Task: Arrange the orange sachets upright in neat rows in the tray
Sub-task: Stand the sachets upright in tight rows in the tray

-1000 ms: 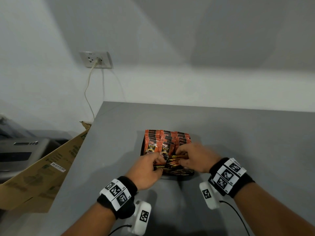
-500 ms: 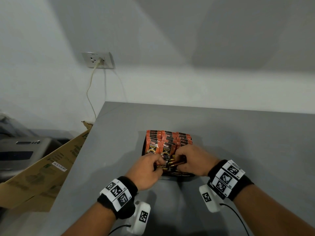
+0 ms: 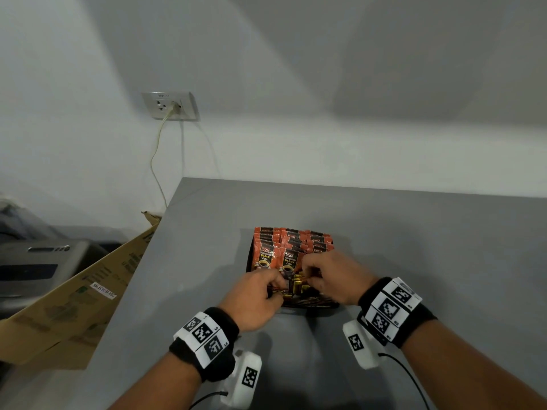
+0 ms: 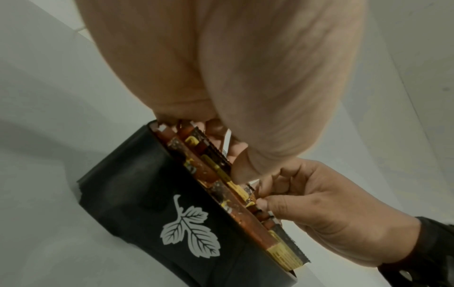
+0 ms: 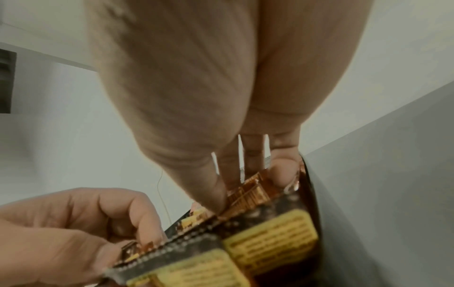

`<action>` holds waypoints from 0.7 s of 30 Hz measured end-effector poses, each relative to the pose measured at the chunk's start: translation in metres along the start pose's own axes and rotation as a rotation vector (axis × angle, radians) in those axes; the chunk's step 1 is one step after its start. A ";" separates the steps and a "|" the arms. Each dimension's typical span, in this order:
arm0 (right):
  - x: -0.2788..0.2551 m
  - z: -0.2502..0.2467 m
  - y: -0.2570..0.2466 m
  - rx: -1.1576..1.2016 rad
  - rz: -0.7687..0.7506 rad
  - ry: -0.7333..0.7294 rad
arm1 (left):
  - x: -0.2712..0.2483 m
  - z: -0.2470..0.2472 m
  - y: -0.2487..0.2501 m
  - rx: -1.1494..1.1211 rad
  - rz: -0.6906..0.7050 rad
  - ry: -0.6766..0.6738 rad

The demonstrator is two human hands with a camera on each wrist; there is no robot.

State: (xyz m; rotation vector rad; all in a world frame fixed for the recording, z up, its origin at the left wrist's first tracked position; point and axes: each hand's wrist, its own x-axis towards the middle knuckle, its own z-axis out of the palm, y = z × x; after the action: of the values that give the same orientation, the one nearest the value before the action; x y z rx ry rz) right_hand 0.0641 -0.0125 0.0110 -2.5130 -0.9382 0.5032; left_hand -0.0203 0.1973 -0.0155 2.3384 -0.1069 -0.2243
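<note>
A black tray (image 3: 249, 263) with a white leaf print (image 4: 189, 227) stands on the grey table (image 3: 429, 247). Orange sachets (image 3: 291, 244) stand upright in rows in its far part. A looser bundle of sachets (image 3: 297, 287) fills the near part, its yellow-labelled backs (image 5: 267, 240) facing me. My left hand (image 3: 278, 287) grips that bundle from the left with curled fingers (image 4: 216, 128). My right hand (image 3: 310, 276) pinches the sachet tops from the right between thumb and fingers (image 5: 228, 170). The tray floor is hidden.
The table's left edge runs close to the tray. Beyond it lie a cardboard box (image 3: 74, 297) and a grey machine (image 3: 38, 261). A wall socket (image 3: 170, 105) with a hanging cable sits on the back wall. Bare table extends right and behind the tray.
Both hands have closed in on the near bundle, the right one shifting slightly left. The sachets between them are bunched tighter and stand steeper than before.
</note>
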 end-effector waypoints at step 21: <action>-0.001 -0.002 0.002 -0.032 -0.054 -0.030 | -0.001 -0.001 0.002 -0.027 -0.020 -0.004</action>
State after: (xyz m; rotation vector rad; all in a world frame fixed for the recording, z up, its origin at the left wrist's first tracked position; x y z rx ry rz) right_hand 0.0654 -0.0149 0.0126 -2.5078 -1.0303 0.5148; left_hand -0.0215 0.1971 -0.0133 2.3127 -0.0827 -0.2392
